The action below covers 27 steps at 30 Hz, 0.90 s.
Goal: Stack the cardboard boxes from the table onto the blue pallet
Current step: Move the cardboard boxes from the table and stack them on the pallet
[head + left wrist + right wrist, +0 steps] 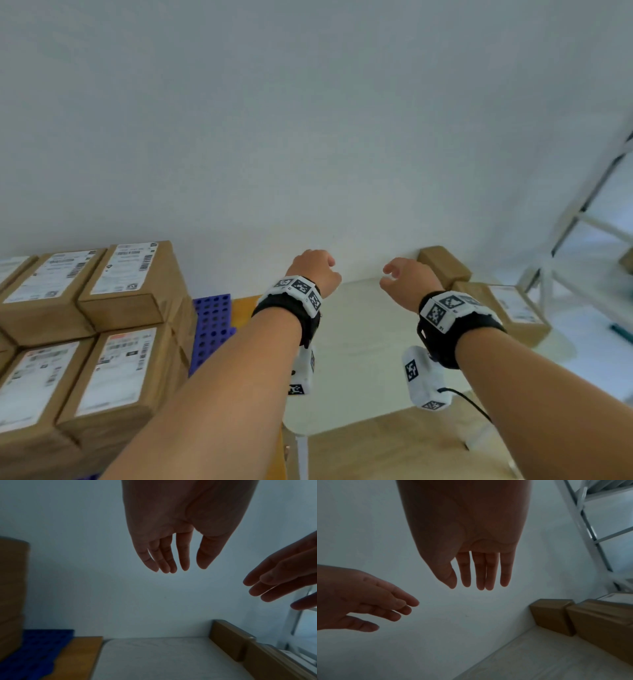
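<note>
Left hand [317,270], right hand [409,279]: raised, empty, fingers relaxed

The white table [359,342] stands against the wall and carries two cardboard boxes at its far right: a smaller box [444,265] set in the back corner and a labelled box [507,310] just in front of it, the two touching or nearly so. To the table's left the blue pallet [212,325] lies on the wooden floor [376,452] and bears a stack of labelled cardboard boxes [85,325].
</note>
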### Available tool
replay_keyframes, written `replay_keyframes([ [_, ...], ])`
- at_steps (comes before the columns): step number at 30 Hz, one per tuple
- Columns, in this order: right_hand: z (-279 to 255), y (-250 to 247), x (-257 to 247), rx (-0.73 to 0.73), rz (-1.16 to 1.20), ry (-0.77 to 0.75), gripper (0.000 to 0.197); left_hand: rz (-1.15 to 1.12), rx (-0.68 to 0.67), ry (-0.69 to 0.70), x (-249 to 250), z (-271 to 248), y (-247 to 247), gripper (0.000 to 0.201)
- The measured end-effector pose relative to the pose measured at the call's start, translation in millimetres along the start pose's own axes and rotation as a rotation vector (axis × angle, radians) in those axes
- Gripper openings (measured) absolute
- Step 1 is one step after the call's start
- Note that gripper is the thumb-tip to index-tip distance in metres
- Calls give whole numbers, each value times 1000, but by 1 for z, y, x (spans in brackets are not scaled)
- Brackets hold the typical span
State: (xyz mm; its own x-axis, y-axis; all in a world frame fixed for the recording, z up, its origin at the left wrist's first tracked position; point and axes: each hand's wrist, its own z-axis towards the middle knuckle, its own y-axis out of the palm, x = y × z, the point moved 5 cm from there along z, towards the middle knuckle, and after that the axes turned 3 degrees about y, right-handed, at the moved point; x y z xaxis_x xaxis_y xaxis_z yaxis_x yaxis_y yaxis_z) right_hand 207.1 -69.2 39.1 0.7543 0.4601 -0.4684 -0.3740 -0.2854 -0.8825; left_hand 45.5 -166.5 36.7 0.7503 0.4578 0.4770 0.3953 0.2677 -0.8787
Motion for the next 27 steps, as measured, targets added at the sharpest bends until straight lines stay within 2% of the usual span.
replay_keyframes([
  [6,3,-28,94,-25,14,91,37,-16,-44,34,76,17,64,41],
  [11,10,-42,147,-41,-4,144,39,-16,-91,64,120,31,102,42],
  [19,58,-44,189,-14,-20,196,22,-23,-134,88,152,87,142,43],
  [27,146,-28,212,-36,10,244,34,-58,-151,87,155,174,170,39],
])
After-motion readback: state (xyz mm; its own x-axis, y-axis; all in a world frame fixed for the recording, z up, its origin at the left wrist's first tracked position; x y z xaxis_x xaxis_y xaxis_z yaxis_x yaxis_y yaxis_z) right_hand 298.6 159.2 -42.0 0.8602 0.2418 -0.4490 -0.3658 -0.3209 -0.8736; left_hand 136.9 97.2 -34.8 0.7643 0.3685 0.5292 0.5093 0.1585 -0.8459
